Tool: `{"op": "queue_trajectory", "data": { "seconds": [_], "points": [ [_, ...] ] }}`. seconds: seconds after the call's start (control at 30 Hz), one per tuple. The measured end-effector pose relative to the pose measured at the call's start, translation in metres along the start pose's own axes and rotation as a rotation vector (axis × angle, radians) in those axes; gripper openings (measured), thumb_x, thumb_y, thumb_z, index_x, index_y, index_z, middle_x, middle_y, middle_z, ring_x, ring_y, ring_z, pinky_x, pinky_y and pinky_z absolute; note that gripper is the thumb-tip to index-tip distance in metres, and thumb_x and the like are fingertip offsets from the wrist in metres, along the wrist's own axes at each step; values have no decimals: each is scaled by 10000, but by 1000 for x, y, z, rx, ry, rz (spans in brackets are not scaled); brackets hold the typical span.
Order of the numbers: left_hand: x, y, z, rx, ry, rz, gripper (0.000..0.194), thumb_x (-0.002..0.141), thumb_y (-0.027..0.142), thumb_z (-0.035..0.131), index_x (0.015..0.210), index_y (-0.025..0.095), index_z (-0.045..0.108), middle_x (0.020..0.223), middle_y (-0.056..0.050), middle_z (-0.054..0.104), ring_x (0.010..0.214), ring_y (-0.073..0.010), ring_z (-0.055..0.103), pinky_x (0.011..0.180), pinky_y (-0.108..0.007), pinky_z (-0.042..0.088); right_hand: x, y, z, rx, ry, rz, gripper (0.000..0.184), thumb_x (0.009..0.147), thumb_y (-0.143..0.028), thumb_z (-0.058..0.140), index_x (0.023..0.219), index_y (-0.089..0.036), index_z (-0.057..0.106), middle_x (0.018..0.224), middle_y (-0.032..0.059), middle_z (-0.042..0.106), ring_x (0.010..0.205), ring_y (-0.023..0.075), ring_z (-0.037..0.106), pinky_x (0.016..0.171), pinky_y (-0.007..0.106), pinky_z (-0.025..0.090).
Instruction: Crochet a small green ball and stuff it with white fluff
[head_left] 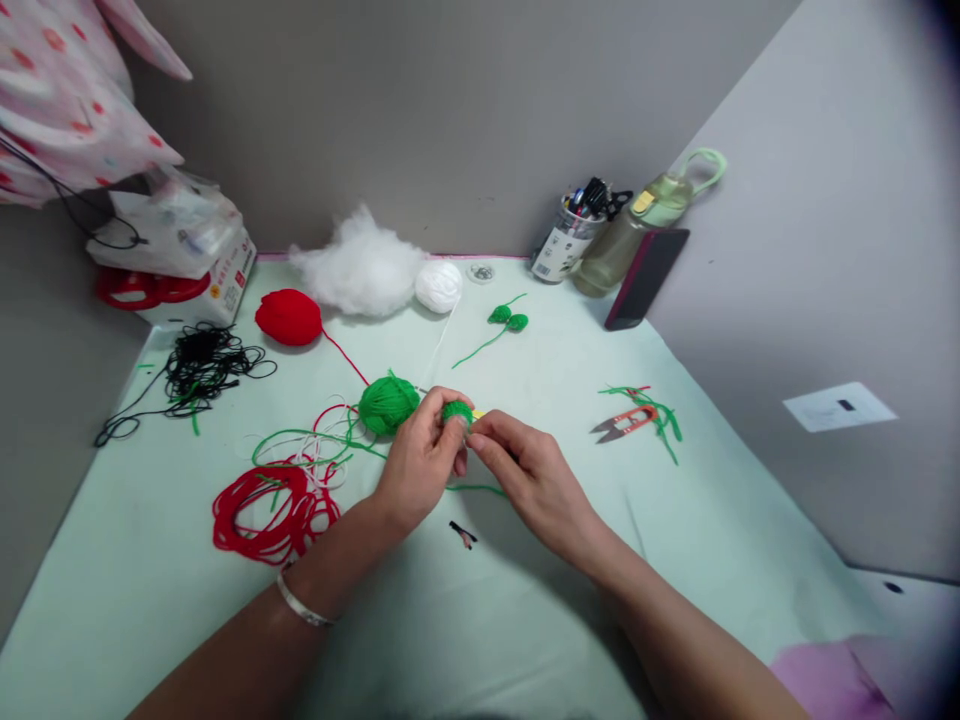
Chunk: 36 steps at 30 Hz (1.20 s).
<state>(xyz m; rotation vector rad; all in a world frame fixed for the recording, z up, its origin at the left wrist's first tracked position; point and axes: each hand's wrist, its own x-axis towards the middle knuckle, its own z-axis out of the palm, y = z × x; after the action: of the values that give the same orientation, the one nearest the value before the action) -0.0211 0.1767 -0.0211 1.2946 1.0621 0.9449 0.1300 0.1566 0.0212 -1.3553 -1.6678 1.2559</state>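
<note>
The left hand (425, 447) is closed, with the small green crocheted piece (457, 411) gripped between thumb and fingers above the middle of the table (540, 620). The right hand (534, 478) is positioned at the right side of the piece, with thumb and index fingertip closed in a pinch; whether anything thin lies between them cannot be determined. A yellow part (478, 414) shows just behind the right fingertips, mostly hidden.

The green yarn ball (388, 403) is located just left of the left hand. Loose red yarn (259, 512) lies in coils near the left forearm. The red yarn ball (289, 318), white fiber stuffing (361, 265) and white yarn ball (439, 286) are at the rear. Two green leaf-shaped pieces (509, 319) with yarn tails lie beyond the hands. Orange-handled thread snips (625, 424) lie to the right, touching green yarn scraps (666, 420). A small black clip-like item (463, 536) lies on the near side of the hands.
</note>
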Motion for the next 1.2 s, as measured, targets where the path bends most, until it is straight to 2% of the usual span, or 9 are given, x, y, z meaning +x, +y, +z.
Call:
{"op": "queue_trajectory", "data": {
  "seconds": [0.1,0.2,0.43,0.53,0.67,0.73,0.93,1.1,1.2],
  "points": [
    [-4,-3,3,18,4,20,135,1014,285,475,1133,238,518,547,99,467,507,-152,467,550,-276,365,7,5,-2,187,-10,83,346,978,-453,580,725,-216,601,647,-11,601,651,158,558,691,290,467],
    [-7,-3,4,8,-44,39,185,1026,302,485,1197,233,498,573,100,440,521,-148,427,552,-283,331,11,8,-1,204,65,116,424,906,-565,649,676,-213,593,566,-32,540,547,130,458,562,265,399],
    [-4,6,-3,-99,-171,23,262,1043,389,455,1230,209,490,635,65,548,604,-158,550,642,-294,457,7,10,-5,22,174,48,361,919,-391,643,627,-209,535,504,-84,329,502,97,258,491,256,226],
    [-3,6,-5,-115,-168,1,248,1028,388,475,1196,207,501,607,74,566,547,-149,557,608,-287,463,5,10,-9,-39,134,48,295,954,-376,591,714,-205,576,553,-70,388,524,107,302,503,257,248],
    [0,5,-4,-129,-115,-44,180,974,347,545,1096,215,530,556,77,587,506,-154,572,570,-278,468,-2,3,-5,-193,33,-46,267,1025,-270,459,797,-215,589,705,-9,621,613,135,492,624,267,379],
    [1,4,-2,-151,-88,-77,141,941,324,564,1034,220,543,520,84,572,479,-153,563,538,-268,462,-5,-1,0,-282,4,-92,278,1029,-229,430,797,-220,581,759,13,668,649,148,549,675,279,406],
    [3,1,4,-261,-51,-179,57,878,251,523,923,224,546,564,70,597,490,-142,602,516,-242,488,-5,2,2,-411,37,-121,224,978,-173,496,776,-225,579,720,7,676,605,144,544,635,272,385],
    [0,5,6,-321,-156,-191,145,959,344,517,1038,227,552,660,47,640,566,-157,664,608,-294,585,0,9,-4,-336,143,-65,305,960,-249,577,658,-223,546,526,-47,559,498,110,425,539,250,311],
    [-1,9,3,-318,-212,-155,245,989,414,551,1138,220,560,786,18,678,653,-161,699,699,-320,615,1,12,-7,-277,170,-10,314,935,-252,594,628,-214,537,504,-57,533,482,97,385,509,248,286]
  ]
}}
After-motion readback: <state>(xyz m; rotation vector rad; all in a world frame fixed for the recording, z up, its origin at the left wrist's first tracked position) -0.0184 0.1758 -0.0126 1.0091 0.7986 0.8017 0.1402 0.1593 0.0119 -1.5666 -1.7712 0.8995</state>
